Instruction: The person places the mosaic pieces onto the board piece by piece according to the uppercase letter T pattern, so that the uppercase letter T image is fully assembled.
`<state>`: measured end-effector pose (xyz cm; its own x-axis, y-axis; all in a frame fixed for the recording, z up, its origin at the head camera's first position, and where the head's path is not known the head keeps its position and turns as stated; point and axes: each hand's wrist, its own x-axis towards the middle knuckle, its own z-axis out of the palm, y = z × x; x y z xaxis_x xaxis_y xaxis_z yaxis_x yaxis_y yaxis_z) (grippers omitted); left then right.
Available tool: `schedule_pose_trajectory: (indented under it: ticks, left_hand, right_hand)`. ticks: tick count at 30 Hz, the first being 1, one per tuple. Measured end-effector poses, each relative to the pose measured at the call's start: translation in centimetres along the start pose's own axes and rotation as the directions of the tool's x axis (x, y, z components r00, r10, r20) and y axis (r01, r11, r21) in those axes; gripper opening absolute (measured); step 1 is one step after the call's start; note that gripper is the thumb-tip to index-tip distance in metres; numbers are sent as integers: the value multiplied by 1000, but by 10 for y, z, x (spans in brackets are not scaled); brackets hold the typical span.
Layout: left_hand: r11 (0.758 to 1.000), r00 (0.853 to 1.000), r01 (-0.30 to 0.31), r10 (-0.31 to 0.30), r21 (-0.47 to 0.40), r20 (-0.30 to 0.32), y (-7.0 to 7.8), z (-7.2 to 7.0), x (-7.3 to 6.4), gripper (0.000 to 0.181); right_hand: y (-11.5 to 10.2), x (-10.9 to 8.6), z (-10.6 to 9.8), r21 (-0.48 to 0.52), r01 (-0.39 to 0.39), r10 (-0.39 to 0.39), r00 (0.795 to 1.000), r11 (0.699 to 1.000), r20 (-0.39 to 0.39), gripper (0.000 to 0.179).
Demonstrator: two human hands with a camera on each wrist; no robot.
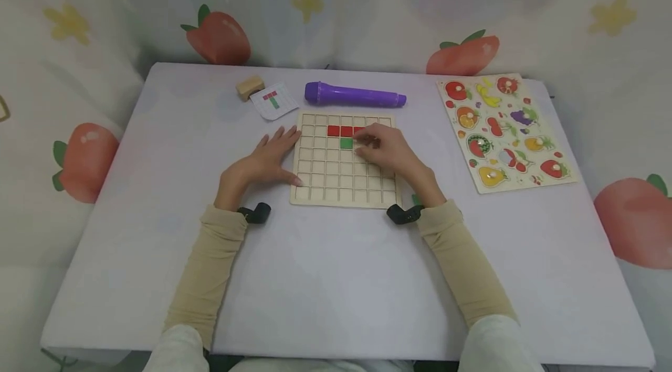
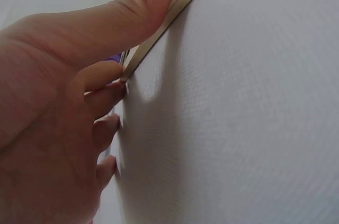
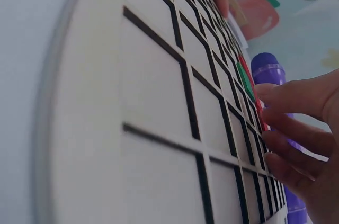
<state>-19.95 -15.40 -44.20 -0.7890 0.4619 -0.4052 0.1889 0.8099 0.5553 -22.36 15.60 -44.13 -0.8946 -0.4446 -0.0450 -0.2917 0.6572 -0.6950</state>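
Observation:
A pale wooden grid board [image 1: 317, 182] lies flat on the table. In its upper rows sit red tiles [image 1: 333, 131] in a line, with a green tile [image 1: 346, 143] just below the middle one. My left hand [image 1: 265, 160] rests at the board's left edge, fingers spread and thumb on the rim. My right hand [image 1: 387, 147] is over the upper right of the grid, its fingertips touching the rightmost red tile, which they partly cover. In the right wrist view the fingers [image 3: 299, 126] are gently bent against the board, with no loose tile visible between them.
Behind the board lies a purple microphone-shaped object [image 1: 356, 95]. A pattern card [image 1: 274, 101] leans by a small wooden block [image 1: 249, 87] at back left. A fruit puzzle board [image 1: 508, 133] lies at right. Something green [image 1: 416, 199] shows beside my right wrist.

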Motion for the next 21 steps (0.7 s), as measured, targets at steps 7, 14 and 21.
schedule_pose_trajectory:
  ticks: [7,14,21]
  left_hand:
    - [1000,1000,-14,13,-21,-11,-1,-1,1,118]
    - [1000,1000,-12,12,-2,-2,-2,-2,2,119]
    - [1000,1000,-5,5,-6,-10,1,2,3,119]
  right_hand:
    - [10,-31,-16,-7,-53,52,995,999,-81,27]
    - [30,-66,-34,-31,-116,113,990,993,-86,28]
    - [50,-102,-54,-67,-221,217,975,973,-55,39]
